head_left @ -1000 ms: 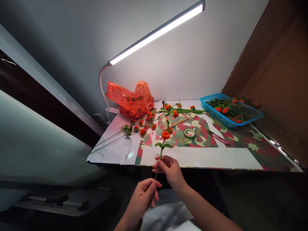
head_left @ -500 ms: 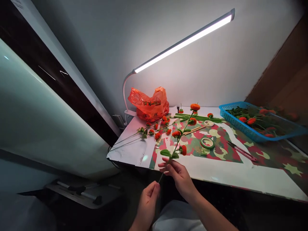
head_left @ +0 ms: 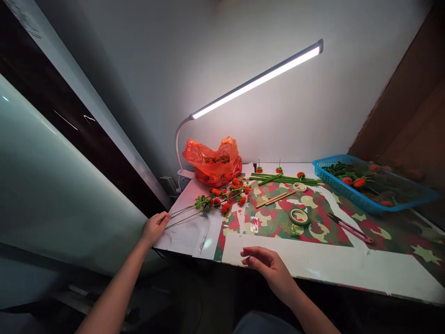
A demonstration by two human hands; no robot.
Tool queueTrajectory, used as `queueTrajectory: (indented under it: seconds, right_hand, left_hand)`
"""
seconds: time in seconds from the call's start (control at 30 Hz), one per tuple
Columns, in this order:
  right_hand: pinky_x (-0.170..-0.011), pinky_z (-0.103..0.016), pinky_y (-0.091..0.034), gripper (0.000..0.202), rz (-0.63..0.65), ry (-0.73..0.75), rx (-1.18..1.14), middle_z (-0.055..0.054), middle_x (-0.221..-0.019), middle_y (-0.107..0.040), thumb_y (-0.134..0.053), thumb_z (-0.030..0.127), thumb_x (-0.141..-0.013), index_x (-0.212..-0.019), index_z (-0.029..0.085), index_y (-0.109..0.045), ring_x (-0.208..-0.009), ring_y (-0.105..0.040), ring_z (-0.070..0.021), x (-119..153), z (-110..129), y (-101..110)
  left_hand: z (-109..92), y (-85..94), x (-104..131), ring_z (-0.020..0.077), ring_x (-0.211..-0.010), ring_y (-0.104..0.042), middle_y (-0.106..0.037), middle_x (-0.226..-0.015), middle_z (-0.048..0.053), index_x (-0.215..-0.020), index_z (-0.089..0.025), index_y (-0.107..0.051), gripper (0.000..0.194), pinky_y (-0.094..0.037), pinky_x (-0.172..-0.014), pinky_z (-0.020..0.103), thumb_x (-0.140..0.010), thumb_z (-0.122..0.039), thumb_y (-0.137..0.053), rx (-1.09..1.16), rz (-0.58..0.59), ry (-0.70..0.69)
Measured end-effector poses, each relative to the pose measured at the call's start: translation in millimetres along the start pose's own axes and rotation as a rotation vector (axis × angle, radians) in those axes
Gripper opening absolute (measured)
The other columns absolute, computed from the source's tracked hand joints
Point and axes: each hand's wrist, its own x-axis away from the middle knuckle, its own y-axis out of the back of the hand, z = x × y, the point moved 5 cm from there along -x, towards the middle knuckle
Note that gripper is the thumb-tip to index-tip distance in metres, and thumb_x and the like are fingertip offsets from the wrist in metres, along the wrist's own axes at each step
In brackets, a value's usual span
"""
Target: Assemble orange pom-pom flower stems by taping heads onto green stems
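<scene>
My left hand [head_left: 155, 229] is at the left edge of the table, its fingers closed at the lower end of an artificial flower stem [head_left: 181, 211]. That stem lies with other flower stems, their orange pompom-like blooms [head_left: 225, 208] and green leaves [head_left: 201, 202] pointing right. How many stems are between the fingers is hard to see. My right hand [head_left: 266, 266] hovers at the table's front edge with fingers loosely curved and apart, holding nothing. Beyond it lie a roll of green tape [head_left: 299, 223] and pink-handled scissors [head_left: 351, 228].
An orange plastic bag [head_left: 215, 174] of flowers stands under the lit lamp [head_left: 257, 80]. Green stems [head_left: 285, 179], wooden sticks [head_left: 274, 199] and a pale tape roll [head_left: 299, 187] lie mid-table. A blue basket [head_left: 368, 206] with flowers and leaves sits right.
The flower stem held upright between both hands has gone left and down onto the other stems with my left hand. My right hand has let go and opened. The view has shifted slightly.
</scene>
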Motion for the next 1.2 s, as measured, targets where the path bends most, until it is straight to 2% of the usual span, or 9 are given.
queueTrajectory:
  seconds: [0.17,0.27,0.4,0.53,0.67,0.83,1.0,1.2]
  right_hand:
    - [-0.089,-0.043,-0.048,0.035,0.006,-0.029,-0.083,-0.012,-0.1,-0.068,-0.068,0.042,-0.074,-0.099,0.018,-0.069,-0.086,-0.066,-0.0215,-3,-1,10]
    - [-0.09,-0.043,-0.047,0.034,0.016,-0.044,-0.106,-0.011,-0.1,-0.068,-0.068,0.041,-0.075,-0.1,0.017,-0.069,-0.087,-0.065,-0.021,-5,-2,12]
    - [-0.091,-0.043,-0.046,0.033,0.035,-0.046,-0.132,-0.012,-0.1,-0.068,-0.068,0.039,-0.076,-0.1,0.017,-0.068,-0.087,-0.065,-0.0209,-4,-2,12]
    - [-0.091,-0.042,-0.045,0.03,0.057,-0.044,-0.198,-0.011,-0.1,-0.069,-0.067,0.036,-0.077,-0.1,0.018,-0.069,-0.087,-0.065,-0.0199,-3,-3,14]
    - [-0.091,-0.04,-0.045,0.027,0.081,-0.049,-0.274,-0.01,-0.098,-0.069,-0.068,0.034,-0.077,-0.099,0.018,-0.069,-0.085,-0.065,-0.0183,-3,-3,14]
    - [-0.091,-0.039,-0.045,0.026,0.092,-0.05,-0.31,-0.01,-0.096,-0.069,-0.068,0.033,-0.076,-0.098,0.018,-0.07,-0.085,-0.065,-0.0178,-3,-1,13]
    - [-0.09,-0.039,-0.044,0.026,0.091,-0.058,-0.329,-0.01,-0.096,-0.069,-0.068,0.032,-0.076,-0.098,0.018,-0.07,-0.084,-0.065,-0.0179,-1,-3,14]
    - [-0.09,-0.039,-0.045,0.025,0.113,-0.049,-0.361,-0.01,-0.094,-0.07,-0.069,0.031,-0.076,-0.097,0.018,-0.07,-0.082,-0.065,-0.0179,0,-3,14]
  left_hand:
    - [6,-15.7,-6,0.0198,-0.071,-0.052,-0.06,-0.068,0.002,-0.066,-0.022,-0.057,0.034,-0.041,-0.066,0.029,-0.082,-0.045,-0.039,-0.082,0.046,-0.074]
    - [10,-18.7,-5,0.02,-0.074,-0.053,-0.064,-0.078,0.004,-0.075,-0.021,-0.062,0.032,-0.042,-0.069,0.03,-0.081,-0.045,-0.042,-0.06,0.02,-0.083]
    - [10,-19.7,-2,0.0178,-0.068,-0.051,-0.063,-0.076,0.003,-0.08,-0.02,-0.065,0.034,-0.042,-0.064,0.028,-0.079,-0.048,-0.045,0.031,-0.008,-0.053]
    - [12,-15.4,2,0.0158,-0.063,-0.051,-0.062,-0.072,0.002,-0.077,-0.019,-0.064,0.038,-0.041,-0.057,0.026,-0.076,-0.053,-0.047,0.158,-0.103,0.025]
    - [14,-11.9,7,0.0154,-0.061,-0.051,-0.06,-0.07,0.002,-0.078,-0.018,-0.061,0.043,-0.042,-0.055,0.025,-0.077,-0.057,-0.043,0.183,-0.158,0.072]
    - [11,-15.2,8,0.0161,-0.066,-0.054,-0.061,-0.072,0.001,-0.079,-0.019,-0.059,0.041,-0.043,-0.059,0.025,-0.079,-0.055,-0.04,0.17,-0.133,0.079]
    - [7,-22.0,5,0.0139,-0.054,-0.049,-0.054,-0.061,-0.004,-0.077,-0.021,-0.057,0.033,-0.039,-0.053,0.024,-0.08,-0.051,-0.042,0.095,-0.066,0.074]
    - [7,-23.2,4,0.0179,-0.069,-0.056,-0.061,-0.077,0.002,-0.073,-0.021,-0.061,0.032,-0.045,-0.063,0.028,-0.079,-0.047,-0.044,-0.001,-0.054,0.035]
